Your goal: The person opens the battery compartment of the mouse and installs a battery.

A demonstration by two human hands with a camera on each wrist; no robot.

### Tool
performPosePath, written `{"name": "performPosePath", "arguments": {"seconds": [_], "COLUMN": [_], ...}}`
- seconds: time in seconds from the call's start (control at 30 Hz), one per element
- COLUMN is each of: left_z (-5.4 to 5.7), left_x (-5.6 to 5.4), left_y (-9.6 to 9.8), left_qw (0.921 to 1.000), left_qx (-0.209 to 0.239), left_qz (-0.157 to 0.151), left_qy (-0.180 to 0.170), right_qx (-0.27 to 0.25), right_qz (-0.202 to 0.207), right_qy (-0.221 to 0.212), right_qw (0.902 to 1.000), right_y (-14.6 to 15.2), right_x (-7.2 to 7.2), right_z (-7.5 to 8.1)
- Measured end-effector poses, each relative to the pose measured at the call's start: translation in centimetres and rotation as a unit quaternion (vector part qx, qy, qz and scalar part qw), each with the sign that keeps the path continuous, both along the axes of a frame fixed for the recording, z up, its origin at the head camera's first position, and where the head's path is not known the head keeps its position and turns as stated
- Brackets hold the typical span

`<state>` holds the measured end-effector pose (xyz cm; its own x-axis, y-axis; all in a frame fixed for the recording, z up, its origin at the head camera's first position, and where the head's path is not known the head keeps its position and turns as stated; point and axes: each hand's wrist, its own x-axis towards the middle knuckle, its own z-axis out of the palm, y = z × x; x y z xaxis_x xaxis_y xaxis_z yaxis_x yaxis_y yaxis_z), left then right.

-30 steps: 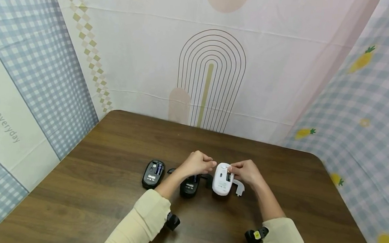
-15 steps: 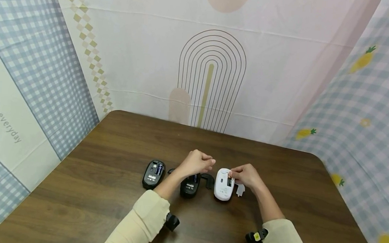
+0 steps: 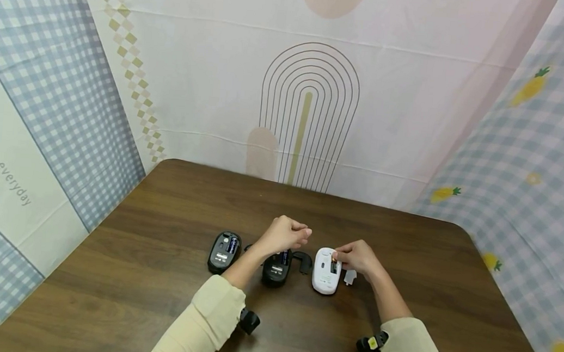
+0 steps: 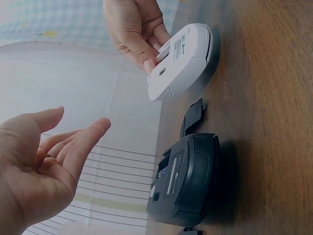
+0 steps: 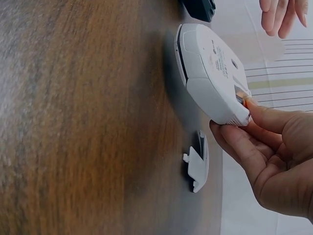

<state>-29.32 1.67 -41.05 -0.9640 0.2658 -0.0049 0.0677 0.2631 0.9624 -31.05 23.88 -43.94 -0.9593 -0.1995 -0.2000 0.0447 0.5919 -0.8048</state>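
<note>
A white computer mouse (image 3: 323,282) lies belly up, its battery slot uncovered. My right hand (image 5: 288,156) grips its far end: the thumb rests at the orange end of a battery (image 5: 240,99) in the slot, and the other fingers hold the mouse's edge. Whether the mouse fully touches the table is hard to tell. My left hand (image 4: 41,166), fingers loosely bent and holding nothing, hovers above a black mouse (image 4: 188,181) that is also belly up, with a battery showing in its slot. Between these two mice lies a black battery cover (image 4: 193,117).
Right of the white mouse lies a white battery cover (image 5: 197,164). Another upturned black mouse (image 3: 223,253) with a battery in its slot sits farther left on the brown wooden table (image 3: 155,298). A patterned cloth (image 3: 210,83) hangs behind the table.
The white mouse has come down and slightly nearer to me, with my right hand still on it, and the white cover shows beside it. My left hand has drawn slightly left, away from the mouse.
</note>
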Motion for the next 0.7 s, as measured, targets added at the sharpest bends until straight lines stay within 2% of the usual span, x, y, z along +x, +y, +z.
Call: {"name": "performPosePath", "arguments": {"seconds": [0.23, 0.5, 0.7], "left_z": [0.0, 0.1, 0.2], "left_x": [0.0, 0.1, 0.1], "left_y": [-0.1, -0.1, -0.2], "left_qw": [1.0000, 1.0000, 1.0000], "left_qx": [-0.006, 0.000, 0.004], "left_qz": [0.003, 0.004, 0.004], "left_qy": [0.002, 0.004, 0.000], "right_qx": [-0.003, 0.011, 0.054], "right_qz": [0.027, -0.009, -0.019], "right_qy": [0.007, -0.002, 0.014], "right_qw": [0.9996, 0.9999, 0.9983], "right_y": [0.2, -0.2, -0.1], "right_x": [-0.3, -0.4, -0.6], "right_z": [-0.2, -0.7, -1.3]}}
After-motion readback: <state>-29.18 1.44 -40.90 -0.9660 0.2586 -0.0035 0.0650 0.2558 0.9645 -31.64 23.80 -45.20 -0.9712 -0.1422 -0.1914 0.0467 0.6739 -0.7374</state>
